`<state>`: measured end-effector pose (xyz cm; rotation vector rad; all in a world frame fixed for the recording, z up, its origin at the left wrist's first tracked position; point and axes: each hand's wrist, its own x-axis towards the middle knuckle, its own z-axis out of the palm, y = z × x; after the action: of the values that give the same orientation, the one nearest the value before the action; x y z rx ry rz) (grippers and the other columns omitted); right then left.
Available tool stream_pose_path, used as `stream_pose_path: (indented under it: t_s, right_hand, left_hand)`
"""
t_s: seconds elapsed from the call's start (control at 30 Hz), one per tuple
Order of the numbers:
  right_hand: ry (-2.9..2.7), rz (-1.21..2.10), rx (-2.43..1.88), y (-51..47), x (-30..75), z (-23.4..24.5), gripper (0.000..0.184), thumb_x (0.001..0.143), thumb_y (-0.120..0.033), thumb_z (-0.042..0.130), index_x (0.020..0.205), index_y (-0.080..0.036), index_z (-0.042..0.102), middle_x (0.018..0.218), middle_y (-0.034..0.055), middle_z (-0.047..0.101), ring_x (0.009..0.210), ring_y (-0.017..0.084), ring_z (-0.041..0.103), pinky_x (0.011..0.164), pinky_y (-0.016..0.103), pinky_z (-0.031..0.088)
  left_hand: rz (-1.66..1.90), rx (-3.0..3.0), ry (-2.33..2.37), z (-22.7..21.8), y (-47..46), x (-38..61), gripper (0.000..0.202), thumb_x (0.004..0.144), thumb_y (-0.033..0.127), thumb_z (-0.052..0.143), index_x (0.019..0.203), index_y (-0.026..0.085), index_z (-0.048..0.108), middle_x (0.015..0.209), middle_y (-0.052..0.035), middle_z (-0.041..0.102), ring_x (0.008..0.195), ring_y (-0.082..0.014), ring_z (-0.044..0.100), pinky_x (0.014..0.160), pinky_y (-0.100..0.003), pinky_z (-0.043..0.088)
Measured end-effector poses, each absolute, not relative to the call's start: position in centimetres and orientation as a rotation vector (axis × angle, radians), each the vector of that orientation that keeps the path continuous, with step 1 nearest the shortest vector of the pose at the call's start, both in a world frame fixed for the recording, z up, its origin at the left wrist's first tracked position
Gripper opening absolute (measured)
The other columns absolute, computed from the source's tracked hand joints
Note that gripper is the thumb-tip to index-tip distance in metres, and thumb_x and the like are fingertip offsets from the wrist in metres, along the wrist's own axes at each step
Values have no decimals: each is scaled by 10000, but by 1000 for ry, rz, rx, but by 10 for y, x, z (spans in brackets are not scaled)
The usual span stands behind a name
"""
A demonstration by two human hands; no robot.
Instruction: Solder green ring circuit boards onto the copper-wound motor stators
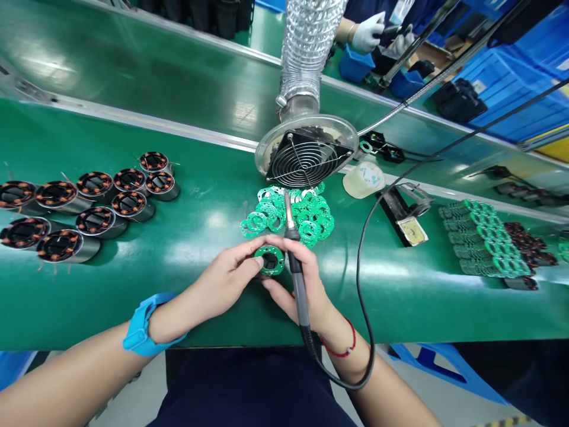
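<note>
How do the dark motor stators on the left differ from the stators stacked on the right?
The left copper-wound stators stand scattered and upright, their copper coils bare on top. The right stacked stators lie on their sides in neat rows, each capped with a green ring board. Both groups rest on the green table.

1. A fan (306,155) in a round guard stands straight ahead of the hands, a ribbed silver duct (309,47) rising from it.
2. A heap of green ring boards (291,213) lies between the fan and the hands.
3. Dark wound coils (84,207) sit in a cluster well to the left.
4. A roll of tape (363,179) lies ahead to the right.
5. A black stand (406,216) sits just beyond the tape.
6. Rows of finished coils with green tops (482,246) lie far right.
7. A gloved co-worker's hand (368,32) works across the belt.
</note>
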<state>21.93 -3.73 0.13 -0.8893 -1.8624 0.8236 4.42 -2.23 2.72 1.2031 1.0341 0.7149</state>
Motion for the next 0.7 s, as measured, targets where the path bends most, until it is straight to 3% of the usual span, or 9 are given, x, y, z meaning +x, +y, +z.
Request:
stream_pose_path:
  t_s: [0.1,0.3,0.57,0.7]
  right_hand:
    - [-1854,734,-883,-35,221,3,661,870,-145,699,1421,-343,392,1290,71,651,1178,237,647,1006,454,544]
    - [-1805,697,-835,-35,216,-3,678,874,-172,721,1431,-362,384,1298,61,659,1197,233,652,1016,451,544]
    - [-1858,609,-912,-38,219,15,631,901,-124,648,1437,-320,380,1278,80,670,1170,237,665,996,459,554]
    - [-1918,398,-937,-35,223,19,538,910,-47,573,1358,-318,453,1031,44,728,941,215,706,822,410,592]
  left_hand:
    - [718,1088,945,26,-22,41,428,945,238,476,1344,214,630,1345,-37,669,1224,-237,598,1074,-359,442]
    - [665,924,824,27,-23,38,371,966,327,548,1315,261,655,1364,-37,647,1263,-241,559,1003,-327,499]
    - [638,715,812,26,-24,36,335,957,336,577,1265,266,689,1249,-36,686,990,-173,653,935,-324,549]
    - [616,691,779,24,-24,36,360,930,374,618,1252,231,693,1213,-55,688,943,-171,662,888,-319,570]
